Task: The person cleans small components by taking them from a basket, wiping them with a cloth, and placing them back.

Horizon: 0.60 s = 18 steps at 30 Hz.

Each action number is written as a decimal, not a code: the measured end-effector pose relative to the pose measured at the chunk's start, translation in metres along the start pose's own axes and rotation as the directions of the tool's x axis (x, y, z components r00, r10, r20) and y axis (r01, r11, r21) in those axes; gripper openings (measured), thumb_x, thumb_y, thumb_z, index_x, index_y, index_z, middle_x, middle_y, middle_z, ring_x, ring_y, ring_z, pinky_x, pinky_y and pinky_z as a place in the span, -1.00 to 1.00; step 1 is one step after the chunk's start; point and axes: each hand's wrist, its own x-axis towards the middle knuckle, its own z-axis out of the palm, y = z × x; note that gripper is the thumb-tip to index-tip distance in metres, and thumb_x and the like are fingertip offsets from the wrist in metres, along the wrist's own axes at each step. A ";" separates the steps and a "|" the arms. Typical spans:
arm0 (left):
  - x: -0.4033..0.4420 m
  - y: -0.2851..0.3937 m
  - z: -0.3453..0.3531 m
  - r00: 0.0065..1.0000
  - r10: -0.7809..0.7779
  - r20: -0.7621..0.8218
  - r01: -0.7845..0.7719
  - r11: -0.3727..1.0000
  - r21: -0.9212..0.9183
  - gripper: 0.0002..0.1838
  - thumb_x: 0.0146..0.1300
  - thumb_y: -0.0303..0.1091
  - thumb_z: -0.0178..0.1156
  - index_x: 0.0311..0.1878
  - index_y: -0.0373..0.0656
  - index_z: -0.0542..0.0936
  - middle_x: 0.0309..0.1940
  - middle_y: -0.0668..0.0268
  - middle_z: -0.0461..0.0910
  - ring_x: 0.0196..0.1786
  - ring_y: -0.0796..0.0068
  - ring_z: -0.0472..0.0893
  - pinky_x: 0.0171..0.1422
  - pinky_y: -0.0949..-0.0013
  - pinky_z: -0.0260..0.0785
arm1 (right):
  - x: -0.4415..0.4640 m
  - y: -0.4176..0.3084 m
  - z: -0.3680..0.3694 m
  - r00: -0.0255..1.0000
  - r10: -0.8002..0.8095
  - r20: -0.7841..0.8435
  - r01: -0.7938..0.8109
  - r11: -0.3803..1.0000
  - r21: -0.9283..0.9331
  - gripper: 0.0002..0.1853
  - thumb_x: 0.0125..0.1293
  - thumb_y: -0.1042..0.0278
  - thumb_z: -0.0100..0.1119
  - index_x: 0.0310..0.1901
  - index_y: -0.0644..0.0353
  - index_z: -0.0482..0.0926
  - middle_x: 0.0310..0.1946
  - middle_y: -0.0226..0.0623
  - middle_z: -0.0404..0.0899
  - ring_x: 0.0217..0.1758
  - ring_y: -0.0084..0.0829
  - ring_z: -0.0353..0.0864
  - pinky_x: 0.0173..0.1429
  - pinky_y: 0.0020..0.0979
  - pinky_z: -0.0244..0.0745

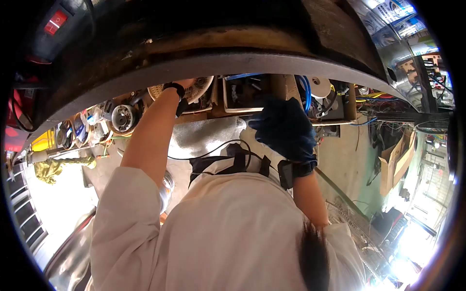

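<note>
My left hand [186, 83] is bare, with a black band [175, 89] around the wrist. It reaches over a round woven basket [200, 89] beneath the dark overhanging edge. That edge hides its fingers, so I cannot tell what they hold. My right hand [286, 128] wears a dark blue glove and sits in front of a shallow tray [235, 109] of small dark parts. The gloved fingers point left, bent and slightly apart, and nothing shows in them. A black device [286, 174] is strapped at the right wrist.
A thick dark edge [233, 63] arches over the whole work area. Blue cable [306, 94] and a pale spool [320, 88] lie in a box at right. Another round container [124, 118] of parts stands at left. A black cord [208, 154] crosses before my waist. An opened cardboard box [395, 162] stands farther right.
</note>
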 end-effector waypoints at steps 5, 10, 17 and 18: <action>-0.009 -0.010 -0.026 0.996 0.043 -0.077 -0.047 0.998 -0.044 -0.70 0.37 -0.25 0.15 0.08 -0.16 0.57 -0.01 0.11 0.63 0.07 0.18 0.60 0.10 0.25 0.44 | 0.003 0.002 0.004 0.992 0.092 -0.089 -0.078 0.986 0.144 -0.75 0.19 0.62 0.21 -0.12 0.25 0.40 -0.11 -0.20 0.59 -0.14 -0.29 0.67 -0.24 -0.35 0.63; -0.048 0.027 -0.131 0.996 -0.045 -0.080 0.002 0.883 -0.470 -0.71 0.36 -0.22 0.17 0.05 -0.15 0.59 -0.04 0.12 0.65 0.03 0.19 0.63 0.08 0.26 0.45 | 0.015 -0.015 0.039 0.985 -0.175 -0.001 0.140 0.790 -0.597 -0.83 0.19 0.47 0.20 -0.17 0.16 0.51 -0.20 -0.24 0.59 -0.14 -0.23 0.61 -0.16 -0.29 0.52; -0.140 0.137 -0.214 0.996 0.031 -0.083 -0.079 0.747 -0.660 -0.82 0.37 -0.29 0.19 -0.09 -0.18 0.57 -0.19 0.29 0.67 -0.14 0.43 0.66 -0.06 0.39 0.50 | 0.058 0.026 0.078 0.689 -0.357 0.631 0.666 -0.033 -0.745 -0.77 0.11 0.33 0.17 -0.18 0.14 0.53 -0.24 -0.22 0.49 -0.11 -0.21 0.51 0.02 -0.28 0.41; -0.150 0.138 -0.215 0.995 -0.018 -0.099 -0.056 0.719 -0.693 -0.82 0.38 -0.30 0.17 -0.07 -0.19 0.56 -0.19 0.29 0.67 -0.14 0.44 0.66 -0.06 0.40 0.50 | 0.068 0.046 0.079 0.734 -0.318 0.600 0.667 0.173 -0.724 -0.74 0.19 0.31 0.15 -0.08 0.15 0.52 -0.18 -0.24 0.52 -0.06 -0.26 0.52 0.06 -0.30 0.44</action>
